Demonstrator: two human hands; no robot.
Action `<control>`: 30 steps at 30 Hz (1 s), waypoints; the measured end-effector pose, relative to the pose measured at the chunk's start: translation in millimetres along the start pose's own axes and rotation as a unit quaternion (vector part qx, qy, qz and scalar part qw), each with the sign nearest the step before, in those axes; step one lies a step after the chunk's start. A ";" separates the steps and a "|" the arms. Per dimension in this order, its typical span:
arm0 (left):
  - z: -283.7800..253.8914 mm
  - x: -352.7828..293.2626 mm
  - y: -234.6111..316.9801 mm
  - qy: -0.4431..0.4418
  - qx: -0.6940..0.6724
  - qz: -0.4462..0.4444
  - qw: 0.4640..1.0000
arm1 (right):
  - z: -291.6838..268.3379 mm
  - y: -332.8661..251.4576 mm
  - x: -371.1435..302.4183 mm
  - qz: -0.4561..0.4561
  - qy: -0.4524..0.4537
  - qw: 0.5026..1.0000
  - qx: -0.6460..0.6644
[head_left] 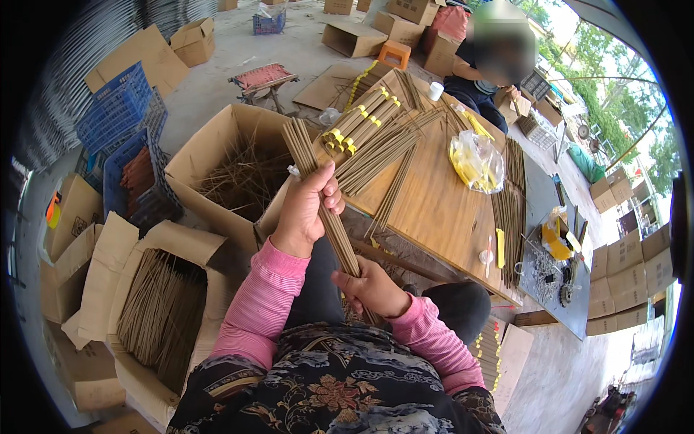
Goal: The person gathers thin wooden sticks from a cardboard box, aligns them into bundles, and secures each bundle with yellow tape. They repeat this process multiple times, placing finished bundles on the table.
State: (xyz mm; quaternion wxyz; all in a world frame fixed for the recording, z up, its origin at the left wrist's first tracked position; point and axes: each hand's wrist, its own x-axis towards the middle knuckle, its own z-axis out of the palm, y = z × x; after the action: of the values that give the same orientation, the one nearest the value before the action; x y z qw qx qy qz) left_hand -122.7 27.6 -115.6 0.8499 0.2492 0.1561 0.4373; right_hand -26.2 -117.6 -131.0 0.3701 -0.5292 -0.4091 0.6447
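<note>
A long bundle of thin brown incense sticks [334,233] slants in front of me, its top end up and to the left. My left hand [305,211] wraps round its upper middle. Lower down, my right hand [376,289] grips the same bundle, fingers closed near its bottom end. Just past my hands, loose incense sticks [379,155] lie fanned on the wooden table [434,210]. Several bundles with yellow bands [361,121] rest beside them at the table's far left corner.
To my left stand a cardboard box [210,155] with scattered sticks and another open box [130,362] full of sticks. Blue crates [116,108] are stacked farther left. A plastic bag [477,160] with yellow pieces lies on the table. A person [491,79] sits across it.
</note>
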 end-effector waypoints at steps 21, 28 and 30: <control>-13.7 18.6 -0.7 -0.035 -0.053 -0.022 0.998 | -11.9 15.5 -7.6 0.010 -0.007 0.999 0.033; -11.1 21.0 -3.7 0.081 0.040 0.039 0.995 | -7.3 15.2 -6.0 0.019 0.061 0.996 -0.068; -9.3 22.0 -7.6 0.118 0.068 0.061 0.989 | -7.8 24.0 -2.4 -0.046 0.130 0.973 -0.185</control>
State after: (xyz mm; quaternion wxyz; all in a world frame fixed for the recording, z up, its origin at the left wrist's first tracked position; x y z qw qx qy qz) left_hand -109.6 44.5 -128.6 0.7783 0.2623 0.2688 0.5032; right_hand -19.2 -128.1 -153.0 0.3448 -0.6485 -0.4932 0.4660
